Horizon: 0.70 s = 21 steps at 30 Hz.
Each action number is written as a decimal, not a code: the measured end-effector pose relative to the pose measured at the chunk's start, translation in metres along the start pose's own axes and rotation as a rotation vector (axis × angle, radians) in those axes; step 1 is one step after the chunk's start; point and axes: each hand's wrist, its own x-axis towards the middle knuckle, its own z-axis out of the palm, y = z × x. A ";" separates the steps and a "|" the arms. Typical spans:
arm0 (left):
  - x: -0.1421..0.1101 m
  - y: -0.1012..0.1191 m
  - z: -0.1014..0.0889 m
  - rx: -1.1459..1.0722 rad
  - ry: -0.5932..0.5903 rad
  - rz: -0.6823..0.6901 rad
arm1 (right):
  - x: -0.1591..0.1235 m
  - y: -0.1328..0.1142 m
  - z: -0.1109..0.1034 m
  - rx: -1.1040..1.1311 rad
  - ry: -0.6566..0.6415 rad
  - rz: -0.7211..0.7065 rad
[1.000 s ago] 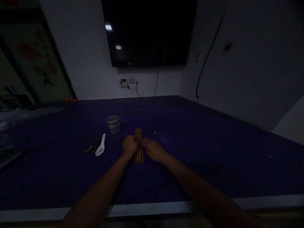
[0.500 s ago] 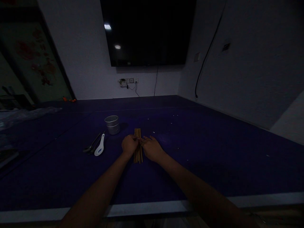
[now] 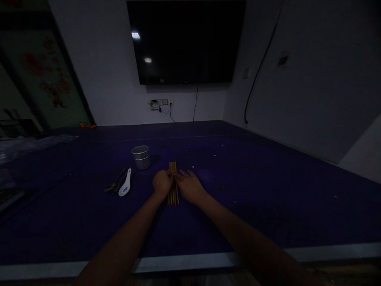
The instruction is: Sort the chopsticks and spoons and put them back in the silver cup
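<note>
Several wooden chopsticks point(image 3: 173, 196) lie side by side on the dark blue tabletop, pointing away from me. At their left edge, my left hand point(image 3: 162, 183) is closed, with its thumb and fingertips on the chopsticks around mid-length. From the other side my right hand point(image 3: 190, 186) presses its thumb and index finger against them, while its other fingers spread a little over the table. The fingertips of both hands nearly meet on top of the bundle. A white ceramic spoon point(image 3: 125, 186) and metal spoons point(image 3: 114, 184) lie to the left, with a perforated metal cup point(image 3: 141, 157) standing behind them.
Small white scraps point(image 3: 193, 167) dot the table point(image 3: 268, 190) to the right. Clear plastic wrap point(image 3: 44, 142) and a dark flat object point(image 3: 10, 196) lie at the far left. A television point(image 3: 187, 43) hangs on the back wall above wall sockets point(image 3: 162, 102).
Hands and chopsticks keep nearly the same place. The whole view has shifted very slightly.
</note>
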 end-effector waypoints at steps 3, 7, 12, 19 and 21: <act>-0.001 0.001 0.000 -0.011 0.002 0.005 | 0.000 0.000 0.000 -0.015 0.007 -0.001; -0.002 0.002 0.000 -0.021 0.012 0.009 | -0.001 0.000 0.002 -0.020 0.013 0.015; -0.001 0.001 0.002 -0.009 0.019 0.016 | -0.002 0.003 0.003 0.008 -0.001 0.007; 0.001 0.000 0.004 -0.027 0.018 0.015 | -0.003 0.005 0.001 0.066 -0.019 -0.006; 0.001 0.000 0.004 -0.026 0.020 0.011 | -0.003 0.005 0.001 0.069 -0.016 -0.007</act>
